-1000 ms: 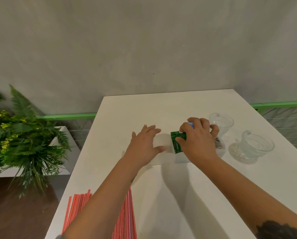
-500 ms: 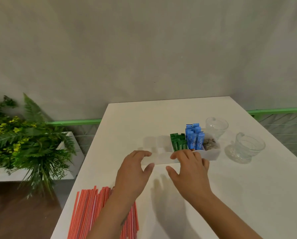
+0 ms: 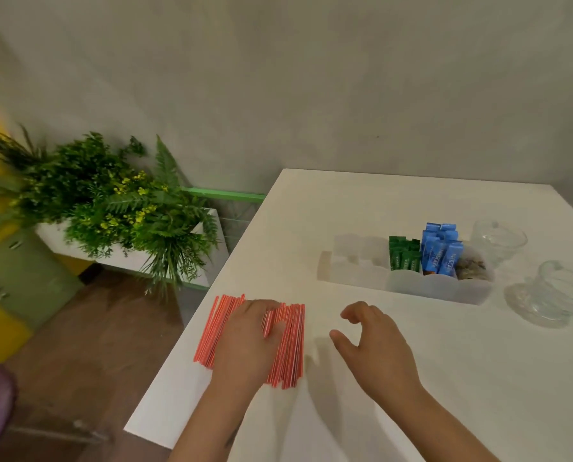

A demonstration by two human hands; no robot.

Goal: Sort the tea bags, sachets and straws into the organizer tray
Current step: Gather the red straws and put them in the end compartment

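A flat row of red straws [image 3: 290, 341] lies near the table's left edge. My left hand [image 3: 245, 341] rests palm down on top of them, fingers spread, not closed around any. My right hand [image 3: 375, 348] hovers just right of the straws, fingers curled apart and holding nothing. Farther back stands the translucent white organizer tray [image 3: 355, 271]. Its right compartments hold upright green sachets [image 3: 403, 256], blue sachets [image 3: 440, 250] and brownish tea bags [image 3: 471, 268]. Its left compartments look empty.
Two clear glass cups stand right of the tray, one at the back [image 3: 498, 238] and one nearer [image 3: 561, 291]. A planter with green foliage [image 3: 111, 208] sits off the table's left edge, over a wooden floor.
Both hands have drawn back from the tray toward me and to the left. My left hand has come down onto the straws. The camera has turned left.
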